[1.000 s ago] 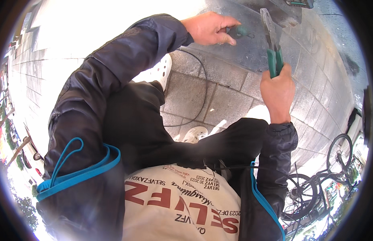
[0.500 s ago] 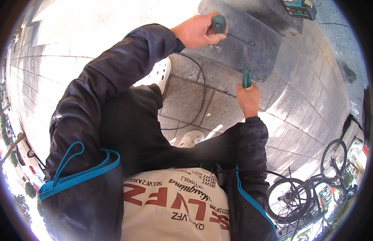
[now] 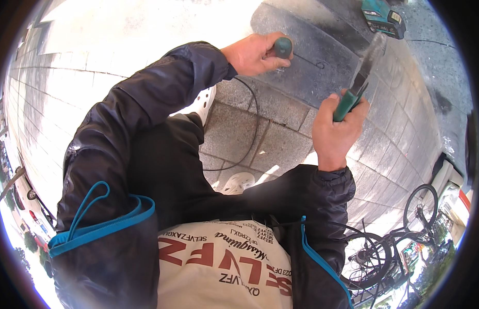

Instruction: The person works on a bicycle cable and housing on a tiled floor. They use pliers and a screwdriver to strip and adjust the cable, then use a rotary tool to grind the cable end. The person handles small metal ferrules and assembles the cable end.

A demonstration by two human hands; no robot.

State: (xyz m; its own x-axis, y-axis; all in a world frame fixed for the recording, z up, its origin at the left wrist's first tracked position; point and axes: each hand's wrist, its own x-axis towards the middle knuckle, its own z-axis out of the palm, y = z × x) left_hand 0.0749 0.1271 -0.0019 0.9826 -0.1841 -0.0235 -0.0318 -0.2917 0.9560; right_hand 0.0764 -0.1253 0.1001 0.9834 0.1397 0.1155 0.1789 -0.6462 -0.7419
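My left hand (image 3: pixel 254 55) is closed round an upright, dark green tool handle (image 3: pixel 283 48). Only the handle's rounded end shows clearly, so I cannot tell the tool's kind. On the right, my right hand (image 3: pixel 338 125) grips a green-handled tool with a long, flat metal blade (image 3: pixel 364 72). Its blade tilts up and to the right, slightly blurred. Beneath both hands lies a dark grey, smooth slab (image 3: pixel 316 85) with a small ring-shaped mark and a thin line on it.
A teal and black battery-powered tool (image 3: pixel 383 19) lies at the upper right. A black cable (image 3: pixel 256 121) curves over the paving between my white perforated shoes (image 3: pixel 203 105). Bicycles (image 3: pixel 371 257) stand at the lower right. Parked cars (image 3: pixel 36 206) show at the far left.
My right hand has risen and shifted right, swinging the bladed tool from above the slab to its right edge. My left hand has dropped slightly, still holding its handle.
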